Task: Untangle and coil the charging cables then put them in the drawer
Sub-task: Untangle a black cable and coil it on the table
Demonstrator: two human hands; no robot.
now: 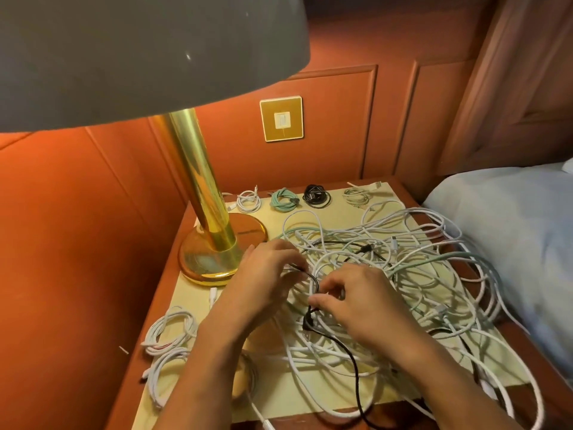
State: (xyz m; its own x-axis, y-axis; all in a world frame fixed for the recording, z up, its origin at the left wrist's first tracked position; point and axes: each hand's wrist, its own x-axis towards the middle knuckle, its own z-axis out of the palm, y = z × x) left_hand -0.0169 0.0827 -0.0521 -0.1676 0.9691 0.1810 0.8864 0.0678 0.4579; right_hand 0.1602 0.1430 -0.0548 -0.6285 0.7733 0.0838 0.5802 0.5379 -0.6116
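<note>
At the centre of the desk (164,290), the fingers (290,259) of the left hand (266,274) are curled narrow and pinch one black cable (356,370). The fingers (333,301) of the right hand (356,302) are also curled narrow and pinch the same cable at a point slightly nearer the person. A short black loop runs between the two grips. Below the right hand, the cable trails toward the front edge of the desk.

Both hands work over one loose tangle (403,268) of cables, mostly white with some mint-green strands. The number of cables in it cannot be counted. The tangle lies on a pale yellow mat (310,395) and spills over the right edge.

Four coiled cables sit in a row along the rear edge: one white coil (248,200), one mint-green coil (283,198), one black coil (316,197) and one pale coil (356,197). At least two further white bundles (170,330) lie at the front left.

One brass lamp (217,252) stands at the rear left. One wall switch (281,118) is mounted behind the desk. One bed (511,243) adjoins the right side.
</note>
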